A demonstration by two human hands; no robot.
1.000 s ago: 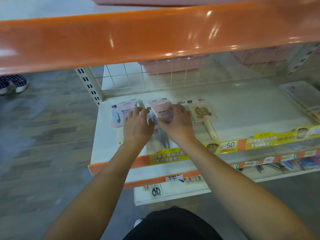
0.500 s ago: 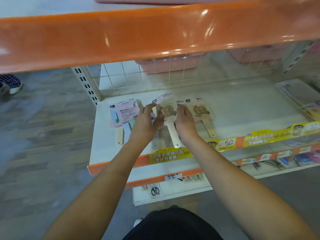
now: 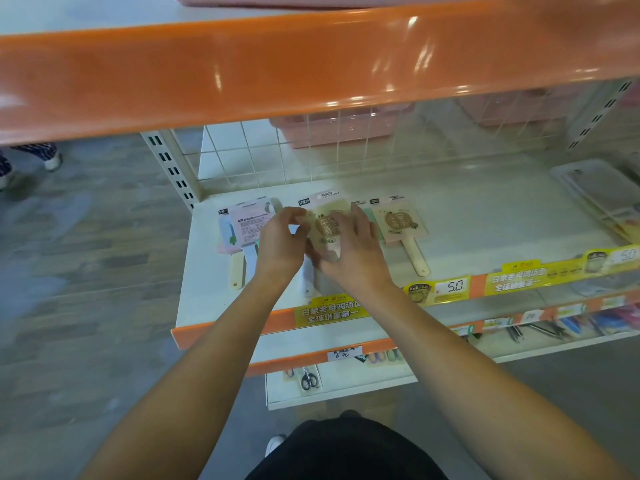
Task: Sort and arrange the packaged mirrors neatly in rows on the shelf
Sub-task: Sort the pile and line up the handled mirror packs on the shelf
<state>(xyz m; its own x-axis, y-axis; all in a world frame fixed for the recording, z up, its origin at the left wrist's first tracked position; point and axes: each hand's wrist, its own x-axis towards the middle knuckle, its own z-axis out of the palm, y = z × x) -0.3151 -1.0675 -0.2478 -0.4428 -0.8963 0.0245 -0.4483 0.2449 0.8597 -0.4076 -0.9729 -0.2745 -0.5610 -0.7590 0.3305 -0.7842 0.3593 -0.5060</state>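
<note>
A: What do the hands hold?
B: Left hand (image 3: 280, 242) pinches, right hand (image 3: 353, 251) presses flat on the beige card-backed handled mirror (image 3: 325, 226), mid-row on the white shelf (image 3: 485, 216).
A: Handling?
B: Probably light, stiff, glass fragile; slippery wrap. Grip card edges.

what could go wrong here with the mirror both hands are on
The beige packaged mirror is handled above a stack, so pressing it down could shove the packs beneath askew. The right hand lies close to the neighbouring beige mirror and might nudge it out of line. The left hand could brush the pink pack.
</note>
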